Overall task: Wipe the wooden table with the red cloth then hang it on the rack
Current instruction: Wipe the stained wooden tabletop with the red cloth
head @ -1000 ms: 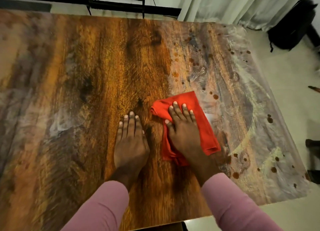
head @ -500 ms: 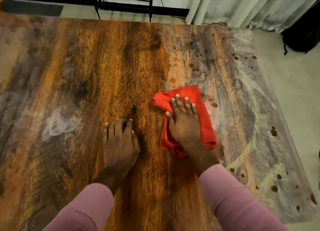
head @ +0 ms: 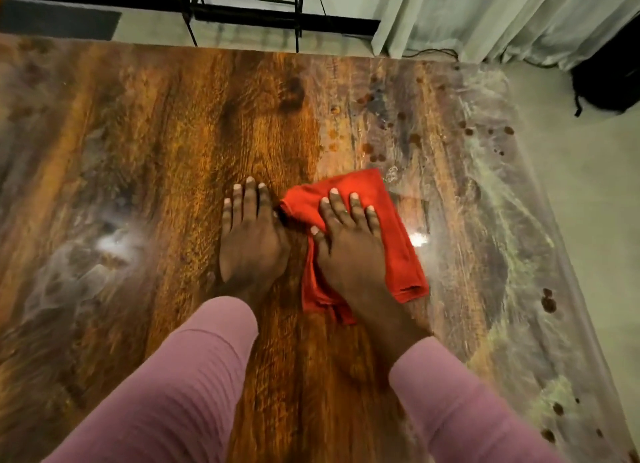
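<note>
Our flat right hand (head: 349, 240) pins the folded red cloth (head: 388, 227), left hand (head: 251, 237) splayed empty on the glossy wooden table (head: 173, 150); dark spots (head: 375, 154) farther off may smear.

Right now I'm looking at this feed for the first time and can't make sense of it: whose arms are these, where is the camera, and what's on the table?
There is no machine here. A person in pink sleeves works with bare hands, and the single picture comes from a wide-angle camera worn on their head, looking forward and down. The left hand lies flat, fingers extended, on the brown wooden table, holding nothing. The right hand presses flat on a folded red cloth, palm down with fingers spread rather than gripping it. To the right of the cloth the tabletop shows dark brown spots and pale smears, so wiping looks unfinished. Beyond the far edge stand a black metal frame, possibly the rack, pale curtains and a black bag on the floor.
</note>
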Demonstrator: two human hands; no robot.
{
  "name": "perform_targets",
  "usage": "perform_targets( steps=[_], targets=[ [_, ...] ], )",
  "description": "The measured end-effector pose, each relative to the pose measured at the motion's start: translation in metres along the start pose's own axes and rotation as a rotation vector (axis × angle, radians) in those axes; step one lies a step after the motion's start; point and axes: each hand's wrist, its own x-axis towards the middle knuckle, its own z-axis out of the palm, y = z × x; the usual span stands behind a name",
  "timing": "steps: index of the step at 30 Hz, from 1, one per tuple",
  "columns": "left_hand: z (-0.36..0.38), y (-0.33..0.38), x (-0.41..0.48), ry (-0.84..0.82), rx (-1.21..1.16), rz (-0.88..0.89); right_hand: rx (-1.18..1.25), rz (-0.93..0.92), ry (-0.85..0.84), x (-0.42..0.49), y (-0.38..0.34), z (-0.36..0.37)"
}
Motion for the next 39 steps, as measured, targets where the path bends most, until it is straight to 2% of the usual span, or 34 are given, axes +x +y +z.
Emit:
perform_targets(
  steps=[3,6,8,12,14,15,18,21,23,25,28,30,32,35,37,39],
  targets=[
    [0.001,0.000,-0.003,0.003,0.010,-0.016,0.013,0.196,0.056,0.025,0.022,-0.008],
    [0.002,0.004,-0.002,0.001,0.015,-0.019,0.044,0.374,0.079,0.043,0.004,-0.005],
    [0.002,0.005,-0.002,0.002,0.026,-0.012,0.060,0.343,0.072,0.045,-0.016,-0.002],
    [0.003,0.002,-0.003,-0.016,0.043,0.008,0.051,0.012,0.012,0.039,-0.020,0.000],
    [0.004,-0.001,-0.001,-0.002,0.041,0.016,0.019,-0.064,-0.001,0.049,0.002,-0.004],
    [0.005,-0.002,0.000,0.006,0.038,0.018,0.002,-0.032,0.015,0.058,0.015,-0.006],
    [0.007,-0.001,0.000,0.022,0.033,0.026,-0.001,0.231,0.109,0.085,0.034,-0.011],
    [0.007,0.001,0.000,0.018,0.024,0.018,0.038,0.383,0.127,0.099,0.006,-0.006],
    [0.007,0.001,-0.001,0.016,0.022,0.014,0.064,0.314,0.107,0.099,-0.018,-0.002],
    [0.007,0.001,-0.001,0.019,0.021,0.019,0.060,0.167,0.092,0.095,-0.031,0.001],
    [0.006,0.000,0.000,0.014,0.027,0.024,0.019,0.013,0.059,0.095,-0.013,-0.001],
    [0.006,-0.001,0.000,0.015,0.024,0.027,0.007,0.050,0.074,0.103,0.010,-0.005],
    [0.006,0.000,-0.001,0.011,0.022,0.026,0.009,0.191,0.110,0.116,0.028,-0.010],
    [0.006,0.001,-0.001,0.023,0.023,0.020,0.032,0.353,0.138,0.132,0.016,-0.010],
    [0.006,0.002,-0.001,0.028,0.023,0.014,0.061,0.355,0.130,0.136,-0.005,-0.008],
    [0.006,0.001,-0.002,0.020,0.016,0.018,0.071,0.262,0.119,0.136,-0.024,-0.003]
  ],
)
